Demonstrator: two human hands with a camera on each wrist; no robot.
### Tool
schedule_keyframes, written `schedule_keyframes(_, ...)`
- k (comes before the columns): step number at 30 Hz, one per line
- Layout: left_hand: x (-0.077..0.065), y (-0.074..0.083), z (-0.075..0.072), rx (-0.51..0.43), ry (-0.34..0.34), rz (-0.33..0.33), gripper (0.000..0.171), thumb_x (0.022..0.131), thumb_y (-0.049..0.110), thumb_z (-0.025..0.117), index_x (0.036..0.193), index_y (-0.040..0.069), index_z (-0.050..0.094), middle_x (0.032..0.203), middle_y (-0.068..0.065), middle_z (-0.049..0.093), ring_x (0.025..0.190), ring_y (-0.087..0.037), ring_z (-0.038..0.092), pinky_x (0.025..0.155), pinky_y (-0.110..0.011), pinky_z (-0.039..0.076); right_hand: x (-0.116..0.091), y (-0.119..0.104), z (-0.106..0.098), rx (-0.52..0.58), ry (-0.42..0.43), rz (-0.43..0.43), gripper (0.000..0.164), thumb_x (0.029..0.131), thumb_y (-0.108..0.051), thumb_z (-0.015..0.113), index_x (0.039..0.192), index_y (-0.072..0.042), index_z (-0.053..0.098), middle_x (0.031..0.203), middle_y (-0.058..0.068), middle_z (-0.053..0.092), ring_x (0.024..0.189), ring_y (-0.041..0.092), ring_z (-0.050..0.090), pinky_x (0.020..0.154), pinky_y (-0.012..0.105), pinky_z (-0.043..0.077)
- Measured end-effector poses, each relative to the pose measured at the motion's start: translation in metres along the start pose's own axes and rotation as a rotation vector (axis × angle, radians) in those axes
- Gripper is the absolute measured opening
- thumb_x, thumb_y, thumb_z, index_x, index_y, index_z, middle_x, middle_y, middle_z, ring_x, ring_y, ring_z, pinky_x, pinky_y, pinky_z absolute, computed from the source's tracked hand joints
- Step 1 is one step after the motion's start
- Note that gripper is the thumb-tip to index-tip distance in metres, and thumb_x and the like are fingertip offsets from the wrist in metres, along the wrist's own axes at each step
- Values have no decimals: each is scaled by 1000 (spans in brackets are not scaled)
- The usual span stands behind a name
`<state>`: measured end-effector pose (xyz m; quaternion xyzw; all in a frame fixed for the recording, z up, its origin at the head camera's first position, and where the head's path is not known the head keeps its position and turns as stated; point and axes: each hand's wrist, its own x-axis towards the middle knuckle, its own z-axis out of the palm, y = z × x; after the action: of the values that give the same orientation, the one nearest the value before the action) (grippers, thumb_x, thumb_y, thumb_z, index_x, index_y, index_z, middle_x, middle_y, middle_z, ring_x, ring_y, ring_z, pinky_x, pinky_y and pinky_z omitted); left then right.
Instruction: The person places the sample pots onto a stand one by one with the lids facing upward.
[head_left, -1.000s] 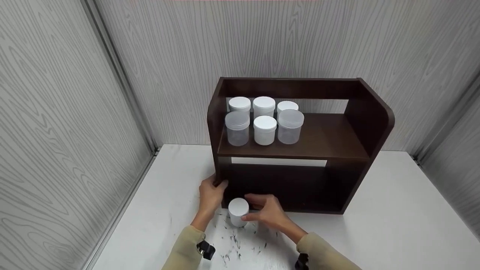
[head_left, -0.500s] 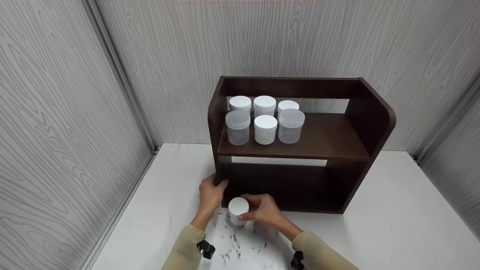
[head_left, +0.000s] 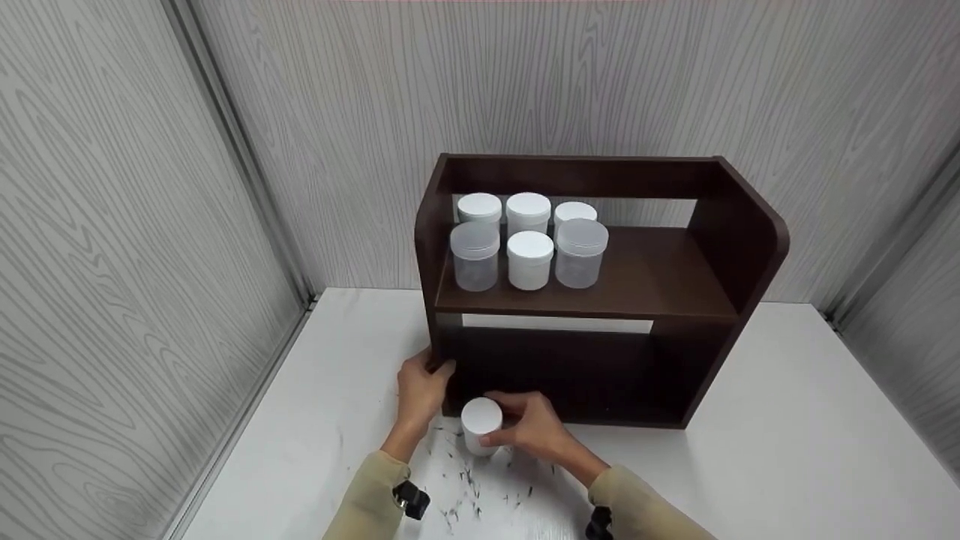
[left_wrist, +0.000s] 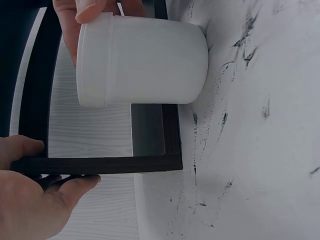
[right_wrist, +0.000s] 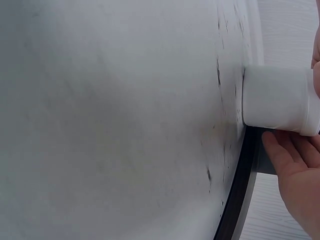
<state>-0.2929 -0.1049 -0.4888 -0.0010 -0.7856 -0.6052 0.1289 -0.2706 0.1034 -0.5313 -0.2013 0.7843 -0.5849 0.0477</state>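
In the head view my left hand [head_left: 421, 391] grips the lower left side panel of a dark brown wooden shelf [head_left: 589, 306], thumb on the inner side. The left wrist view shows this hand [left_wrist: 30, 197] with fingers on both sides of the panel's edge. My right hand [head_left: 536, 427] holds a white lidded jar [head_left: 480, 421] between thumb and fingers, in front of the lower compartment. The jar [left_wrist: 150, 62] is upright, its base right at the white tabletop. In the right wrist view, fingers [right_wrist: 282, 155] lie along the jar's side [right_wrist: 275, 97].
On the upper shelf board stand several lidded jars, white ones [head_left: 529, 262] and translucent ones [head_left: 475, 259], grouped toward the left. Dark scuff marks [head_left: 472, 487] cover the tabletop [head_left: 360, 337] before the shelf. Grey wood-grain panels [head_left: 330, 142] enclose the back and sides.
The right hand has first eased left along the jar, then the jar and hand have shifted slightly right and nearer. The left hand stays on the shelf panel.
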Motion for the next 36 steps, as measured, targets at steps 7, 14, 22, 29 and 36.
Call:
schedule_keyframes(7, -2, 0, 0, 0, 5, -7, 50, 101, 13, 65, 145, -10, 56, 136, -25, 65, 127, -36, 62, 107, -49, 49, -2, -1, 1, -29, -9, 18, 75, 73, -17, 99, 138, 1, 67, 133, 14, 70, 110, 23, 72, 91, 39, 59)
schedule_keyframes(14, -1, 3, 0, 15, 38, 6, 48, 99, 13, 68, 142, -7, 61, 134, -23, 67, 125, -36, 63, 106, -51, 49, 1, -2, 2, -45, -13, -1, 75, 73, -15, 99, 139, 3, 66, 135, 18, 68, 110, 25, 72, 90, 38, 59)
schedule_keyframes(22, -1, 7, 0, -42, 57, 23, 50, 99, 15, 70, 145, -3, 60, 136, -21, 67, 126, -33, 63, 105, -48, 50, 0, -2, 1, -64, -8, 1, 74, 72, -17, 99, 137, 1, 69, 132, 15, 70, 109, 22, 72, 91, 36, 59)
schedule_keyframes(29, 0, 7, 0, -55, 49, 25, 51, 100, 15, 69, 145, -5, 59, 138, -21, 66, 128, -34, 62, 106, -48, 49, -1, -2, 1, -49, -6, 17, 74, 72, -16, 99, 137, 3, 68, 132, 14, 70, 108, 22, 72, 91, 37, 59)
schedule_keyframes(36, -1, 6, -1, -59, 26, 33, 51, 101, 13, 66, 147, -7, 55, 138, -23, 65, 128, -35, 61, 107, -49, 48, -7, -8, -2, 30, -4, 17, 72, 73, -7, 98, 137, 6, 66, 138, 23, 65, 111, 30, 71, 93, 46, 59)
